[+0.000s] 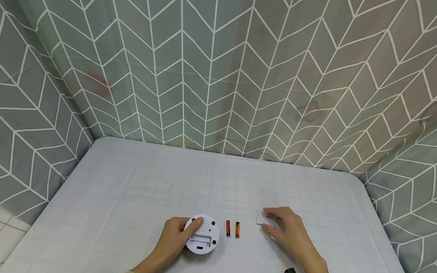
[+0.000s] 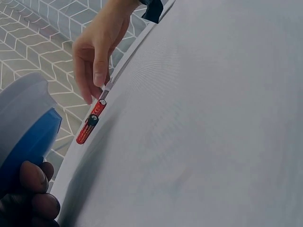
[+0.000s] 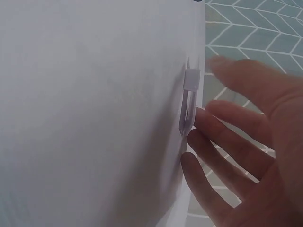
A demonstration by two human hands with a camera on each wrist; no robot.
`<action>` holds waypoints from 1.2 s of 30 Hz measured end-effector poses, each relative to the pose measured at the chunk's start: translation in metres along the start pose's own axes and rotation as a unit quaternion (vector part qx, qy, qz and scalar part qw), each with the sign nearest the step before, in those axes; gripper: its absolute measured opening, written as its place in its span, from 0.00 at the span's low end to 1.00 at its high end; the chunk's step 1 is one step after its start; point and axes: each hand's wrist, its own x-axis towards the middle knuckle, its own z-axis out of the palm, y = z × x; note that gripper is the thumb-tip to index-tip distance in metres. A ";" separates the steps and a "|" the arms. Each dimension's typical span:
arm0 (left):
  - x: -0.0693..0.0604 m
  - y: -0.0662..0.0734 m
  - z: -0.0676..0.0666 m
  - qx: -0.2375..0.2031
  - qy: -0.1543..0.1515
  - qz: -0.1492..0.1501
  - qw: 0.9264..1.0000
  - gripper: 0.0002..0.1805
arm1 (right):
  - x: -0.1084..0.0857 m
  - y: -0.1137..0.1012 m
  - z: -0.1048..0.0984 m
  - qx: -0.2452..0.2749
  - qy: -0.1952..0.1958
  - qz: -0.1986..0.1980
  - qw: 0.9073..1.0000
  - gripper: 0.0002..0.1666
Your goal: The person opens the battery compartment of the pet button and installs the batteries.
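Observation:
My left hand (image 1: 173, 238) grips a round white device (image 1: 211, 230), thumb on its upturned underside. Small holes, dark feet and an uncovered battery compartment (image 1: 200, 240) with no batteries in it show there. The left wrist view shows the device's blue part (image 2: 33, 142) above the fingertips. My right hand (image 1: 290, 229) is at a small white battery cover (image 1: 264, 221) on the table. In the right wrist view the thumb is apart from the cover (image 3: 191, 79); the loosely bent fingers lie close beside it, and contact is unclear.
Two red-and-black batteries, a left one (image 1: 228, 228) and a right one (image 1: 237, 230), lie side by side between the device and the cover. A white cloth covers the table (image 1: 141, 176). Patterned curtains (image 1: 223, 59) hang along its back and sides.

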 end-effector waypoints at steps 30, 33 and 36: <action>-0.002 0.000 -0.001 0.003 -0.011 0.006 1.000 0.23 | 0.008 -0.042 0.017 0.032 -0.046 -0.081 0.995 0.26; -0.001 0.000 -0.001 0.001 -0.012 0.005 1.000 0.24 | 0.008 -0.046 0.018 0.030 -0.054 -0.082 0.995 0.27; 0.000 0.001 0.000 -0.001 -0.014 0.003 1.000 0.24 | 0.009 -0.050 0.018 0.028 -0.063 -0.087 0.994 0.27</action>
